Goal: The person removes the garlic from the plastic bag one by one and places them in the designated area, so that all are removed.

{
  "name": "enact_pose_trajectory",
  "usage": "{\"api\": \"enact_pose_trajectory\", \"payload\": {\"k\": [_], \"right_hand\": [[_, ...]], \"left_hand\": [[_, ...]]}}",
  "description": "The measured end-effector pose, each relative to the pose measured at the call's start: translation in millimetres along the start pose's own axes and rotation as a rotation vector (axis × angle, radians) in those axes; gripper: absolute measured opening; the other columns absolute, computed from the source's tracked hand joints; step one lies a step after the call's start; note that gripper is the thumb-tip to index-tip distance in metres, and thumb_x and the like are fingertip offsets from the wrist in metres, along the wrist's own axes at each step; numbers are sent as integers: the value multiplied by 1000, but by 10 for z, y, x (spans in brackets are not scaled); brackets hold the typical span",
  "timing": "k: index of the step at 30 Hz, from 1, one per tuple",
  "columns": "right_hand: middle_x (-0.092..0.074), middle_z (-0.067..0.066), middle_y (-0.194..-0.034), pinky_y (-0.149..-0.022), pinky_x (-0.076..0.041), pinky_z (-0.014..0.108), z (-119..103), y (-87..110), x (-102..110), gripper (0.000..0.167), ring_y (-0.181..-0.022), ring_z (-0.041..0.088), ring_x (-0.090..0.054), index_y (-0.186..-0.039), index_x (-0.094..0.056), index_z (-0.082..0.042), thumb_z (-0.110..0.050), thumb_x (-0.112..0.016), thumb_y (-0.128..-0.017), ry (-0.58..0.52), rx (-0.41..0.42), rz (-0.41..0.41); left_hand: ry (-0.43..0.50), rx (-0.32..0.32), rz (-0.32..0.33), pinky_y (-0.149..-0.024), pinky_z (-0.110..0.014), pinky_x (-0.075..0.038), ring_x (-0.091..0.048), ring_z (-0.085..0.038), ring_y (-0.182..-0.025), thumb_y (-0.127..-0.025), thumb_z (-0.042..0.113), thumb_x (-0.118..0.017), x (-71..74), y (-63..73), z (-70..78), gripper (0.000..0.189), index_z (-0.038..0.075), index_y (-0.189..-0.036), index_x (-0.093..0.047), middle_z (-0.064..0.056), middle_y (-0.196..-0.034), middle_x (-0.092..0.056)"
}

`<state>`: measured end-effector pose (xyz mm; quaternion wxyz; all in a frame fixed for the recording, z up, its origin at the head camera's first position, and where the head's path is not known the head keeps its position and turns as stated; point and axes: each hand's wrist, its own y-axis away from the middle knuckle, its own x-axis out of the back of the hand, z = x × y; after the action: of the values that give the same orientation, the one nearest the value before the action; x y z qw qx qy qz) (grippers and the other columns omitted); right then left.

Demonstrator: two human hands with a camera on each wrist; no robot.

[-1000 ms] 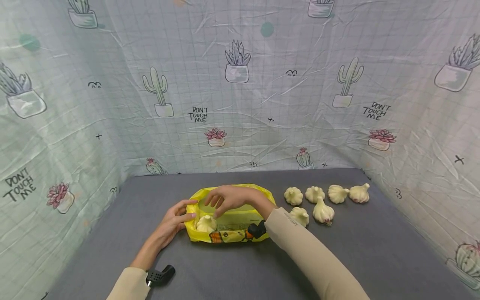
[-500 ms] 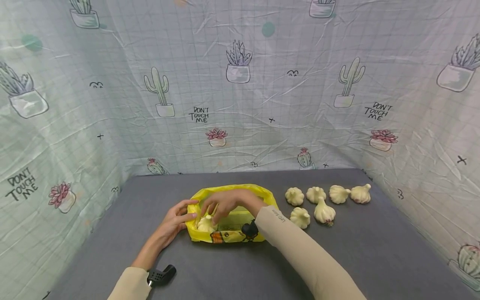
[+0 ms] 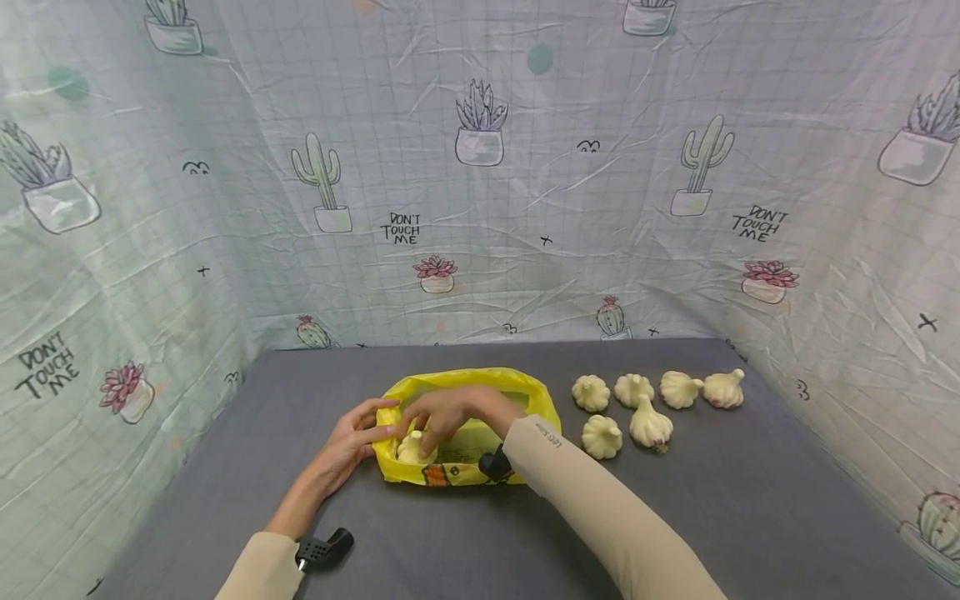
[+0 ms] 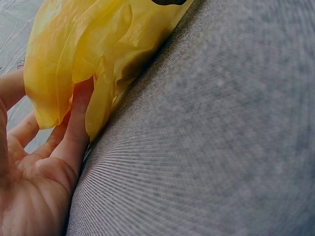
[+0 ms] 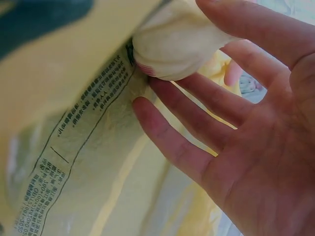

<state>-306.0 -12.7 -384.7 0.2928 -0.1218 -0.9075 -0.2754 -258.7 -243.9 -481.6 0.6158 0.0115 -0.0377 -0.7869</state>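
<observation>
A yellow plastic bag [image 3: 468, 475] lies with its mouth spread wide at mid-table. One garlic bulb [image 3: 411, 448] sits inside, against the bag's left end. My left hand [image 3: 352, 446] holds the bag's left edge; in the left wrist view the yellow film [image 4: 93, 44] passes between its thumb and fingers. Down in the bag, my right hand [image 3: 447, 410] grips the bulb. The right wrist view has the bulb [image 5: 172, 44] between thumb and fingers, over a printed panel of the bag.
Several more garlic bulbs [image 3: 601, 437] stand in a loose group on the grey table [image 3: 420, 542], right of the bag. A patterned cloth [image 3: 525, 192] hangs around the back and sides of the table.
My right hand has come down from above the bulb, its fingers closing round it inside the bag. The left hand keeps its hold on the bag's edge.
</observation>
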Motion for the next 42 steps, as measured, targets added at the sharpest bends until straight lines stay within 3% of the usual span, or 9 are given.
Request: {"api": "enact_pose_trajectory", "payload": {"k": [6, 9, 15, 30, 37, 42], "right_hand": [[-54, 13, -152, -80, -54, 33, 5, -3, -1, 45, -135, 26, -53, -138, -64, -18, -6, -70, -95, 17, 26, 19], [-54, 13, -151, -78, -53, 29, 3, 13, 7, 44, -136, 27, -54, -137, -65, -17, -5, -69, -94, 22, 29, 33], [-53, 8, -153, -86, -56, 27, 3, 75, 41, 43, -140, 32, -52, -137, -65, -14, -6, -70, -94, 34, 62, 59], [-59, 7, -147, -111, -49, 34, -23, 381, 98, 42, -139, 29, -53, -138, -63, -10, -9, -70, -96, 29, 177, 147], [-62, 6, -144, -110, -49, 32, -45, 542, 84, 43, -136, 27, -54, -139, -63, -9, -12, -69, -96, 12, 215, 202], [-64, 0, -139, -110, -49, 33, -14, 647, 77, 39, -133, 23, -57, -134, -67, -17, -14, -70, -95, -18, 226, 254]], "left_hand": [[10, -5, -8, -87, -39, -61, -67, -25, -112, -100, 18, -67, 5, -5, 5, 58, 6, -152, -44, -25, -153, -42], [8, -1, -9, -88, -39, -61, -66, -25, -113, -100, 17, -68, 6, -6, 2, 58, 6, -152, -44, -25, -154, -42], [-6, 5, -4, -89, -39, -60, -65, -25, -115, -100, 19, -68, -2, -8, -2, 59, 7, -152, -44, -25, -155, -41], [-16, -1, -10, -90, -38, -60, -63, -24, -115, -100, 20, -68, -10, 10, 10, 59, 7, -152, -44, -24, -154, -43], [-13, -3, -10, -90, -38, -60, -64, -24, -116, -100, 20, -68, -10, 15, 14, 59, 7, -152, -44, -24, -154, -43], [-10, -1, -6, -90, -39, -60, -63, -25, -118, -100, 18, -68, -13, 16, 18, 58, 7, -152, -44, -24, -155, -43]]}}
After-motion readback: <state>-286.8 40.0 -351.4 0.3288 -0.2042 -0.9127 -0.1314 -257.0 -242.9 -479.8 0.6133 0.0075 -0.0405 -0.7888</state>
